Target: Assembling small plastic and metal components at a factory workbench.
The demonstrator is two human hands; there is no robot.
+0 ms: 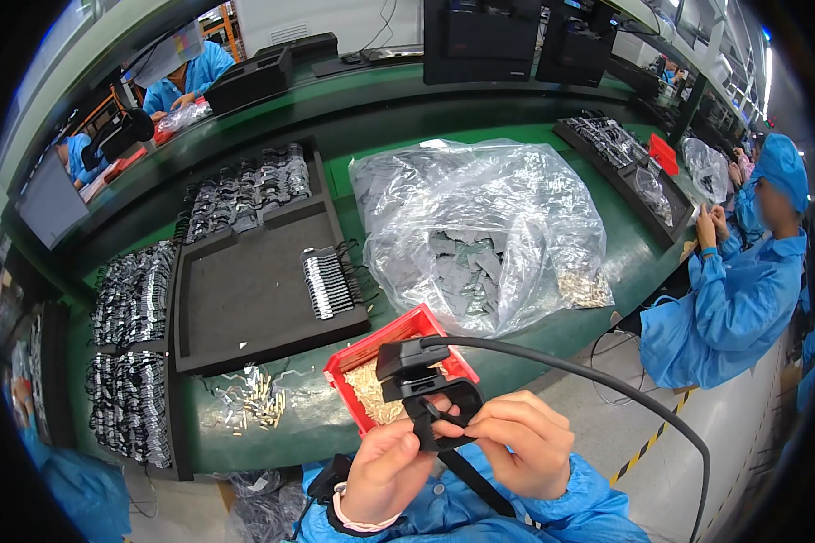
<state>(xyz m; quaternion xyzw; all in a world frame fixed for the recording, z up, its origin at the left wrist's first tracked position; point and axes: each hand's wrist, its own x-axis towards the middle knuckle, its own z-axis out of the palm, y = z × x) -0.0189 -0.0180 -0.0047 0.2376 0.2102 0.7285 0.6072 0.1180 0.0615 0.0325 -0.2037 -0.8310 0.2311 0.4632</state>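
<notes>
In front of my chest is a black plastic device point(412, 383) with a boxy top and a looped lower part; its exact kind is unclear. A thick black cable point(570, 360) runs from its top and curves down to the right. My left hand point(385, 475) pinches the lower edge of the loop between thumb and fingers. On the other side, my right hand point(527, 442) has its fingertips closed on the same loop. Just behind the device stands a red bin point(357, 360) of small tan pieces, partly hidden by it.
A large clear plastic bag point(480, 181) of dark flat pieces lies on the green bench point(321, 441). To its left, a black foam tray point(249, 281) bears a row of striped parts point(328, 284). Small brass-coloured pieces point(258, 407) lie loose nearby. A person in blue point(729, 299) works at right.
</notes>
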